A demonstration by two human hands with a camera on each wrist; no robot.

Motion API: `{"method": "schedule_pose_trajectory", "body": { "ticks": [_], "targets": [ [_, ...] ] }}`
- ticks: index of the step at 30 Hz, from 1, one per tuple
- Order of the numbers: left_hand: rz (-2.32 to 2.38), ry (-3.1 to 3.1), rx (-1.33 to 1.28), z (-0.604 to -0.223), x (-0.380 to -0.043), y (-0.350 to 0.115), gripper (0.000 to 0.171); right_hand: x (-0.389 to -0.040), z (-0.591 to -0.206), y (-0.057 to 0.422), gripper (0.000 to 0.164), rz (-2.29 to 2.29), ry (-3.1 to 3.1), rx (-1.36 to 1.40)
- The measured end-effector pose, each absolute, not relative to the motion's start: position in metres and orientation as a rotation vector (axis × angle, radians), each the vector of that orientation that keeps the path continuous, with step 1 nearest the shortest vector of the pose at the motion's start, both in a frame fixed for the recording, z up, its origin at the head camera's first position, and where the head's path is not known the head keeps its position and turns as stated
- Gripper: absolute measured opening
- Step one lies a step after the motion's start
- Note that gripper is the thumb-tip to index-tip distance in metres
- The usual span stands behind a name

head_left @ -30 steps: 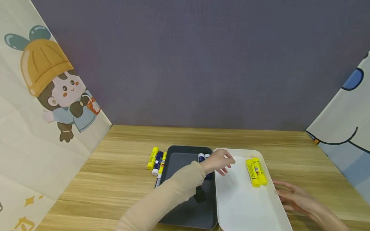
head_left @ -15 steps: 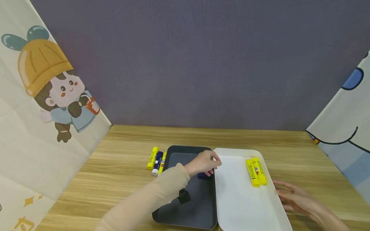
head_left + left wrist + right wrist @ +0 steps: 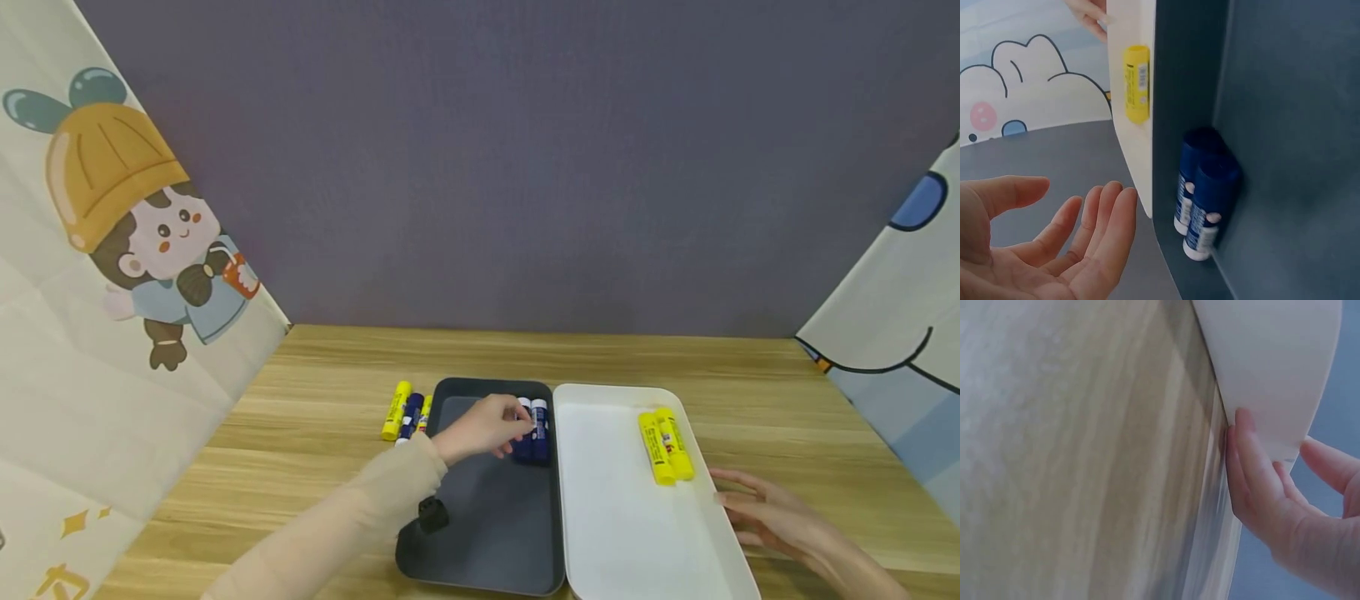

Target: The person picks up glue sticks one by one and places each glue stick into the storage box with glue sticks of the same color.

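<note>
My left hand (image 3: 486, 427) hangs over the dark grey tray (image 3: 487, 533), its fingers loosely bent. In the left wrist view the palm of that hand (image 3: 1066, 244) holds nothing. Two dark blue glue sticks with white ends (image 3: 539, 429) lie side by side at the tray's far right, partly hidden by the fingers. Against the outer right wall of the white tray (image 3: 630, 533) rest the fingers of my right hand (image 3: 776, 517); the right wrist view has its thumb at the rim. Inside that tray lie two yellow glue sticks (image 3: 665, 446).
Left of the dark tray, a yellow glue stick (image 3: 397, 411), a blue one (image 3: 410, 416) and another yellow one (image 3: 425, 413) lie on the wooden table (image 3: 300, 467), partly behind the tray and sleeve. The trays stand side by side. A dark upright panel (image 3: 525, 167) closes off the back.
My left hand has drawn back leftward from over the white tray to over the dark tray, uncovering the two blue glue sticks. The right hand stays at the white tray's side.
</note>
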State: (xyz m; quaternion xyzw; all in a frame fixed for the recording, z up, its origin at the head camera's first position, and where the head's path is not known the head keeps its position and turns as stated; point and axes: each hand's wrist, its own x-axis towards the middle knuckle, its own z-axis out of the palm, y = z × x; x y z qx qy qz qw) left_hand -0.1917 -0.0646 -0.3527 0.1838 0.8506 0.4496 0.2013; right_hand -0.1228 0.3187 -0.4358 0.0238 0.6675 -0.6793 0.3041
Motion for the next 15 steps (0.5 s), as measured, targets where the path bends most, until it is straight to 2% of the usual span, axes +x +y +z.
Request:
{"method": "schedule_pose_trajectory", "body": {
  "ticks": [6,15],
  "targets": [
    [1.264,2.392,0.484,-0.352,-0.191,-0.087,0.019,-0.121,-0.434,0.317,0.059,-1.748,1.856,0.095],
    [1.309,2.435,0.391,-0.352,-0.194,-0.119,0.019,-0.12,-0.433,0.315,0.064,-1.71,1.915,0.117]
  ]
}}
